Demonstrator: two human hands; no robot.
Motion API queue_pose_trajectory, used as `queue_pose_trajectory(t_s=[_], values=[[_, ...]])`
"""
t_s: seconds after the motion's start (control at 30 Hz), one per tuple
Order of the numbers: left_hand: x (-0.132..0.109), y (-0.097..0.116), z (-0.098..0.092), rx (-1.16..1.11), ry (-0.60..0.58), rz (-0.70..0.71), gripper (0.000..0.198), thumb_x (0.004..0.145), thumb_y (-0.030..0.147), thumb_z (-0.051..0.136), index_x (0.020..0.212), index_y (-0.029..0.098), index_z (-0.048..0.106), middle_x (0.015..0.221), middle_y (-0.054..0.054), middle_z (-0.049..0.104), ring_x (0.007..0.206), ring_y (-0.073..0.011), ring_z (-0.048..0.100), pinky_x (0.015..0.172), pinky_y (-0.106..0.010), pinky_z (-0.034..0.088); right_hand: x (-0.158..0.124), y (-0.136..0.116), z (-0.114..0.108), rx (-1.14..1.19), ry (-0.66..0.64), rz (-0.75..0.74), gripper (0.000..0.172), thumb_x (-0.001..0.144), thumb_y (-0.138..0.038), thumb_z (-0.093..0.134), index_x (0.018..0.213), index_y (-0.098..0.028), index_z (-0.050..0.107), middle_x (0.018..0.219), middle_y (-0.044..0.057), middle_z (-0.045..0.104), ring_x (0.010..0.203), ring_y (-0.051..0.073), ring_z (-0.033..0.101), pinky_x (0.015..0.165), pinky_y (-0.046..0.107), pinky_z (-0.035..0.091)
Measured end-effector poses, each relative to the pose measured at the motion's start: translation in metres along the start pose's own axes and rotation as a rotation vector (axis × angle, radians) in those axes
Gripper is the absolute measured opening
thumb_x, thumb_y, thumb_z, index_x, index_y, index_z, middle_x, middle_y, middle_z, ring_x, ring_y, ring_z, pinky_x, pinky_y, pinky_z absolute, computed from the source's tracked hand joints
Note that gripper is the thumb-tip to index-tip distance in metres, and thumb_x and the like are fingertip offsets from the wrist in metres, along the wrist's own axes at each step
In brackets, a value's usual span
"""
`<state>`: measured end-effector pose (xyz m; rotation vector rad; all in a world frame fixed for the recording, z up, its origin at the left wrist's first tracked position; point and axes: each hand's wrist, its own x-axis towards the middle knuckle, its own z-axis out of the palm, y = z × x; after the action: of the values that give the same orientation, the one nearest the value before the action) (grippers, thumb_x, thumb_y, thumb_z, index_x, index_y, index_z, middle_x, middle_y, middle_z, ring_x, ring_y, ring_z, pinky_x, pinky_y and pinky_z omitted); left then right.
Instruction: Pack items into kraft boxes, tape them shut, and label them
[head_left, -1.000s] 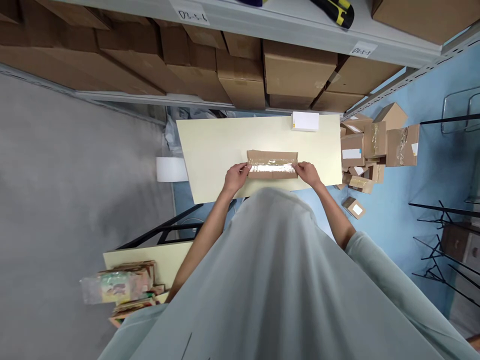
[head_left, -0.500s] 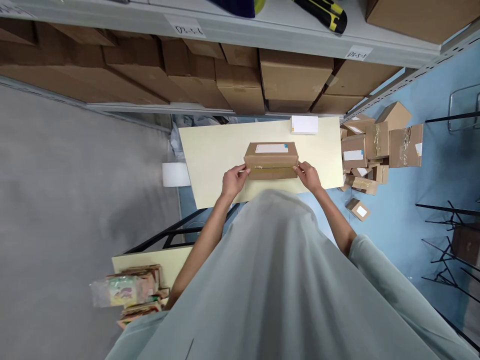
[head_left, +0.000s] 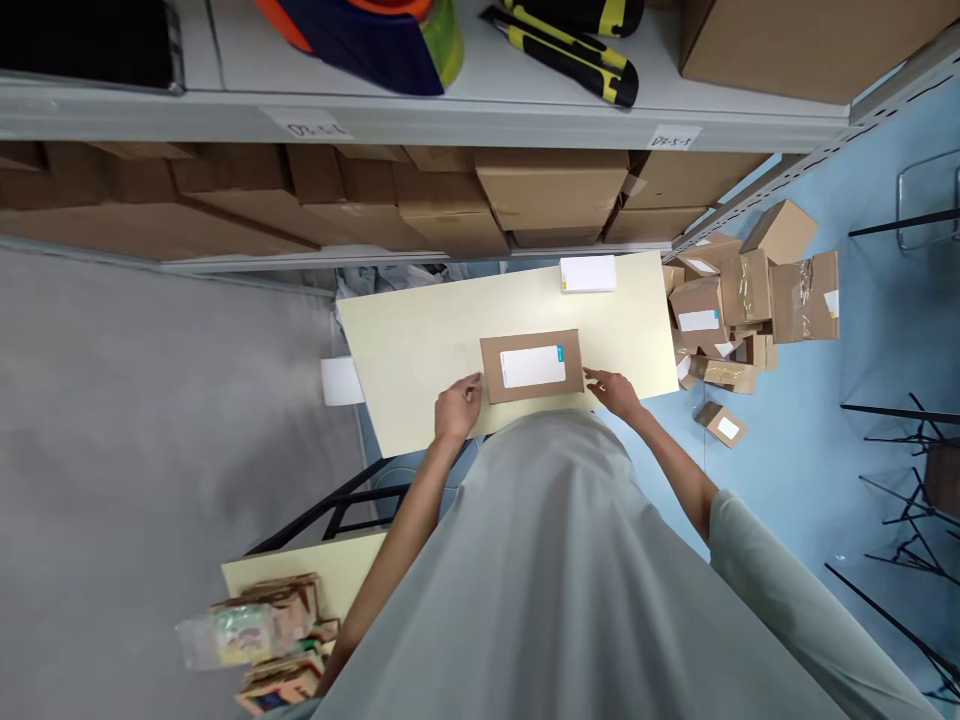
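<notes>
A brown cardboard box (head_left: 495,385) lies flat on the cream tabletop (head_left: 420,340), with a white label (head_left: 532,367) facing up. At the box's left edge is my left hand (head_left: 457,408), its fingers pointing toward the side and partly curled. My right hand (head_left: 613,392) is by the right edge with its fingers extended and slightly apart. Neither hand grips the box, though light contact at the left edge cannot be ruled out. Farther back on the table lies a small white box (head_left: 588,274).
Above the table, a shelf (head_left: 480,120) holds utility knives (head_left: 570,55), a tape dispenser (head_left: 375,40) and cardboard boxes (head_left: 551,190). Labelled parcels (head_left: 742,290) are piled on the right. At lower left, a second table (head_left: 330,565) bears stacked packets (head_left: 270,630).
The box has tipped from its taped side facing me to lying flat, label upward. Both hands have let go and moved to its edges. The camera view has shifted, showing more shelf.
</notes>
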<state>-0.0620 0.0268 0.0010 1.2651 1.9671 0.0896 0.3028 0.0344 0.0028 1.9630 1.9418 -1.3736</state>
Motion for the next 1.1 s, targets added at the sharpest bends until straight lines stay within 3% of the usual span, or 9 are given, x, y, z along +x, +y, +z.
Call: queue_pose_trajectory(t_s=[0.1, 0.23, 0.4, 0.53, 0.6, 0.7, 1.0, 1.1], values=[[0.019, 0.024, -0.016, -0.036, 0.195, 0.088, 0.048, 0.104, 0.027, 0.060, 0.149, 0.017, 0.072, 0.148, -0.017, 0.076, 0.125, -0.0315, 0.078, 0.113, -0.045, 0.061, 0.019, 0.007, -0.030, -0.035, 0.093, -0.007, 0.046, 0.108, -0.020, 0.063, 0.151, -0.030, 0.073, 0.138, 0.005, 0.083, 0.111, 0.026, 0.084, 0.099, 0.040, 0.068], [0.054, 0.084, -0.021, -0.067, 0.203, 0.339, 0.046, 0.106, 0.034, 0.061, 0.148, 0.020, 0.071, 0.153, -0.014, 0.071, 0.137, -0.0317, 0.071, 0.120, -0.047, 0.057, 0.065, 0.011, -0.079, -0.093, 0.282, -0.083, 0.041, 0.109, -0.026, 0.062, 0.147, -0.020, 0.075, 0.148, 0.014, 0.077, 0.130, 0.032, 0.075, 0.112, 0.049, 0.063], [0.115, 0.170, 0.019, -0.004, 0.048, 0.580, 0.051, 0.102, 0.027, 0.065, 0.153, 0.025, 0.069, 0.163, -0.010, 0.065, 0.151, -0.0310, 0.062, 0.134, -0.048, 0.046, 0.139, 0.002, -0.123, -0.168, 0.341, -0.203, 0.042, 0.106, -0.021, 0.065, 0.147, -0.016, 0.074, 0.159, 0.016, 0.069, 0.148, 0.035, 0.062, 0.128, 0.056, 0.053], [0.167, 0.216, 0.060, 0.156, -0.048, 0.605, 0.065, 0.094, 0.022, 0.078, 0.158, 0.019, 0.066, 0.180, -0.015, 0.046, 0.167, -0.0357, 0.044, 0.141, -0.048, 0.035, 0.190, -0.004, -0.133, -0.226, 0.260, -0.201, 0.044, 0.098, -0.015, 0.076, 0.142, -0.017, 0.074, 0.169, 0.014, 0.060, 0.158, 0.036, 0.053, 0.132, 0.057, 0.050], [0.185, 0.226, 0.073, 0.230, -0.072, 0.602, 0.076, 0.091, 0.024, 0.083, 0.163, 0.015, 0.060, 0.184, -0.018, 0.038, 0.171, -0.0385, 0.037, 0.142, -0.051, 0.032, 0.204, -0.003, -0.133, -0.255, 0.199, -0.182, 0.043, 0.094, -0.012, 0.080, 0.136, -0.016, 0.075, 0.170, 0.015, 0.058, 0.160, 0.037, 0.051, 0.134, 0.057, 0.049], [0.199, 0.228, 0.081, 0.312, -0.095, 0.610, 0.082, 0.091, 0.022, 0.082, 0.167, 0.011, 0.054, 0.184, -0.020, 0.037, 0.170, -0.0389, 0.038, 0.142, -0.053, 0.033, 0.210, -0.003, -0.132, -0.302, 0.157, -0.183, 0.039, 0.095, -0.011, 0.079, 0.133, -0.014, 0.074, 0.173, 0.017, 0.054, 0.162, 0.037, 0.048, 0.133, 0.055, 0.050], [0.195, 0.225, 0.066, 0.409, -0.072, 0.701, 0.067, 0.092, 0.018, 0.079, 0.158, 0.013, 0.064, 0.176, -0.020, 0.050, 0.164, -0.0394, 0.046, 0.136, -0.058, 0.041, 0.197, -0.017, -0.137, -0.379, 0.110, -0.145, 0.039, 0.102, -0.014, 0.073, 0.141, -0.013, 0.072, 0.176, 0.017, 0.050, 0.159, 0.036, 0.048, 0.126, 0.054, 0.057], [0.191, 0.228, 0.063, 0.396, -0.067, 0.736, 0.058, 0.093, 0.018, 0.078, 0.151, 0.014, 0.070, 0.166, -0.020, 0.061, 0.160, -0.0396, 0.050, 0.134, -0.058, 0.043, 0.193, -0.020, -0.136, -0.387, 0.106, -0.136, 0.040, 0.104, -0.014, 0.069, 0.144, -0.013, 0.070, 0.178, 0.017, 0.047, 0.160, 0.036, 0.047, 0.126, 0.056, 0.056]])
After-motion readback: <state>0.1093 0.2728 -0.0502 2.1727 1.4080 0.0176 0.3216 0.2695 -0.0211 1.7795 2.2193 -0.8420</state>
